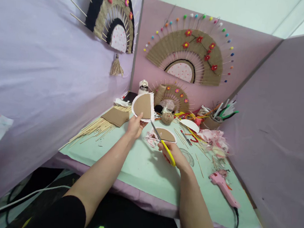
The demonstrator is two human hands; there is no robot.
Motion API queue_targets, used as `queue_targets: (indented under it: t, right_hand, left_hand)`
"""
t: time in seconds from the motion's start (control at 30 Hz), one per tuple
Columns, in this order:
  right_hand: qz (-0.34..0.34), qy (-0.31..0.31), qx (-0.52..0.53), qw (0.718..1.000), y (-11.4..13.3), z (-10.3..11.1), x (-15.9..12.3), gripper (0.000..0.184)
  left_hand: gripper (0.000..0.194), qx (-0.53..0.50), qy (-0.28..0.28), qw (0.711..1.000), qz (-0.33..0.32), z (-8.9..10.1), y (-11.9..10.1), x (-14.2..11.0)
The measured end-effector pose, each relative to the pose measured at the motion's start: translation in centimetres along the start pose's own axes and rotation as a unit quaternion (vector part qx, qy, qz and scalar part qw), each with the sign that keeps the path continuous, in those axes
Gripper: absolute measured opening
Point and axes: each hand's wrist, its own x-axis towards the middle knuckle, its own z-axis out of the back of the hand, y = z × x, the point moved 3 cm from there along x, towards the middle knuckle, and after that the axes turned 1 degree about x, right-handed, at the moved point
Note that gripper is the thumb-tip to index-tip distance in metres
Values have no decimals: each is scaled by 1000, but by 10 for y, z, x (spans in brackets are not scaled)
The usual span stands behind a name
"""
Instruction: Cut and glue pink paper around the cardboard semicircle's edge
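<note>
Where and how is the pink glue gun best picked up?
Probably by the slim handle of the glue gun, coming down from above: it lies flat, handle slanting nearer the person, wider head farther off. The cord leaves the handle's near end, so the grip should sit ahead of it.

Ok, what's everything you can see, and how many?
fans: three, mostly brown, against walls
tassel: one, beige, left wall
bottle: one, white, table's back
twine ball: one, brown, table's back
sticks: many, tan, table's left
cardboard piece: one, brown, on sticks
protractor: one, clear, by right hand
fabric scraps: several, pink, table's right
glue gun: one, pink, table's right
half-circles: two, brown, white-edged, left hand and table
scissors: one, yellow-handled, right hand
hands: two, bare, above table
</note>
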Motion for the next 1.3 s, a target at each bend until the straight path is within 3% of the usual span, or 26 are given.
queue_targets:
  t: [0.73,1.3]
  right_hand:
    - [-28,-14,3,1000,4,1,-1,43]
    - [-10,-18,4,1000,2,2,0,41]
  left_hand:
    - [26,4,0,1000,8,1,1,1]
    - [23,4,-9,1000,9,-1,0,-1]
